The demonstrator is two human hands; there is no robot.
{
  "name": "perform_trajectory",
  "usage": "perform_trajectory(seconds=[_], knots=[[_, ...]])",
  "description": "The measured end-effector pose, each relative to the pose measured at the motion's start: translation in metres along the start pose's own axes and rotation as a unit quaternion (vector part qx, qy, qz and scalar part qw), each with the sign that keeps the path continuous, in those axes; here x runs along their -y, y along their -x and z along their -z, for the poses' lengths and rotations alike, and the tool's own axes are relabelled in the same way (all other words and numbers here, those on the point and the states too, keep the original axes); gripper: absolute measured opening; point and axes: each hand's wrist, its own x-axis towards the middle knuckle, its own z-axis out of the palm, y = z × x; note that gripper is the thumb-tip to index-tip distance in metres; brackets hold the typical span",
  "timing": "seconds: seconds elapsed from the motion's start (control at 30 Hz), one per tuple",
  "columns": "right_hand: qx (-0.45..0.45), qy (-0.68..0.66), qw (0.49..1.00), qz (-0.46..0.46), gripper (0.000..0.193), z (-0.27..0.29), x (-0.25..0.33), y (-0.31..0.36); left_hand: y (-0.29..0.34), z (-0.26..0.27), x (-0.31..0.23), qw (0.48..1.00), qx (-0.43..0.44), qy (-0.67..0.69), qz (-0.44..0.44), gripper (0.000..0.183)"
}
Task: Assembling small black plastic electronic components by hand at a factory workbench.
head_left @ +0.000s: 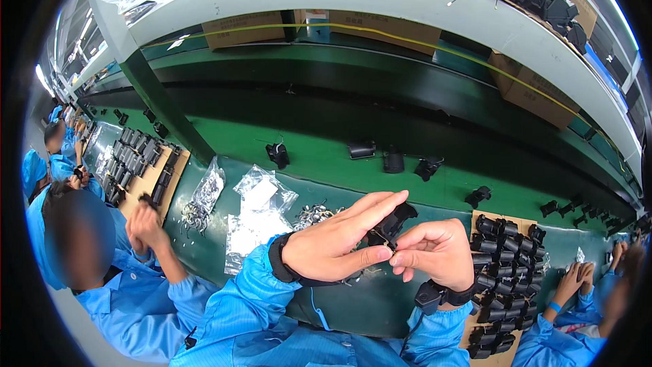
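Note:
A black moulded plastic part (pixel 394 223) is held up in front of me over the green worktable (pixel 299 309). My left hand (pixel 336 245) is closed on it, with the fingers behind it and the thumb along its near side. At its lower edge my right hand (pixel 438 251) pinches with thumb and forefinger. What that pinch holds is too small and too covered to make out. A heap of small cabled pieces (pixel 316 215) lies just beyond my left hand, partly hidden by it. Clear plastic bags (pixel 255 214) lie to its left.
Black parts (pixel 506 265) stand in rows on cardboard at my right; others (pixel 392 160) sit along the green strip beyond. A grey shelf beam (pixel 272 10) crosses overhead, with a green post (pixel 166 109) at left. Co-workers in blue (pixel 129 299) work on both sides.

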Motion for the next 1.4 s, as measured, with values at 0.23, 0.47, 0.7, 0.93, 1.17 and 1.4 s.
perform_trajectory(seconds=[0.23, 0.47, 0.7, 0.93, 1.17, 1.4], knots=[[0.051, -0.049, 0.997, 0.017, 0.013, 0.005, -0.009, -0.007, -0.002, 0.002, 0.005, 0.999, 0.037, 0.021, -0.003, 0.084], [0.058, -0.073, 0.996, -0.007, 0.014, -0.003, -0.006, -0.009, 0.000, 0.004, 0.005, 0.999, 0.017, 0.032, -0.003, 0.080], [-0.247, 0.287, 0.875, 0.300, 0.017, -0.045, -0.012, -0.007, 0.001, -0.004, -0.005, 0.975, -0.071, 0.193, 0.087, 0.078], [-0.248, 0.317, 0.857, 0.323, 0.010, -0.023, -0.002, -0.002, 0.001, 0.003, 0.007, 0.995, -0.041, 0.090, -0.027, 0.047], [-0.270, 0.065, 0.935, 0.219, 0.022, -0.027, -0.005, 0.000, -0.019, -0.014, 0.008, 0.893, -0.291, -0.312, -0.141, 0.033], [-0.089, -0.166, 0.977, 0.101, 0.026, -0.022, -0.014, -0.013, -0.022, -0.026, 0.014, 0.814, -0.332, -0.453, -0.145, 0.040]])
